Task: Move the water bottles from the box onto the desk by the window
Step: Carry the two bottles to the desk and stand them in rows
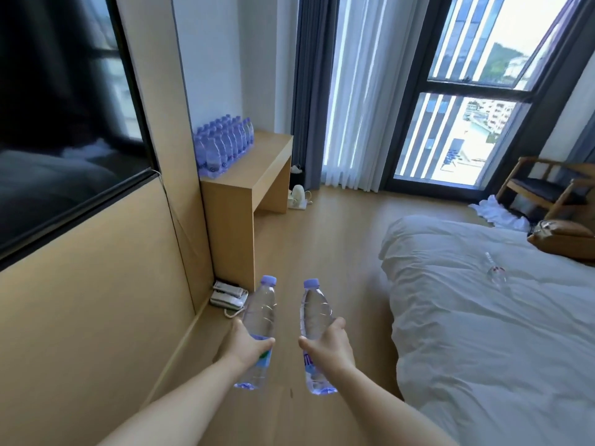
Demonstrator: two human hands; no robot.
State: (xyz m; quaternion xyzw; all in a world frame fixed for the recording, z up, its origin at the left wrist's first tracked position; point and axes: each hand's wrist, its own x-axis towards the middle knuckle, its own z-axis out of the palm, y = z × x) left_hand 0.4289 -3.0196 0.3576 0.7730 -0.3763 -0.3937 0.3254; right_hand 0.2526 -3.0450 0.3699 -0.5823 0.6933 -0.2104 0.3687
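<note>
While facing the window, a person is carrying two water bottles, the left hand (248,344) gripping one bottle (259,320) and the right hand (328,346) gripping another (314,317), probably heading for the desk (257,175) where many bottles (222,146) are already standing.

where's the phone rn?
Head view, lower left: the phone sits on the floor in the wall corner at the desk's near end.
</note>
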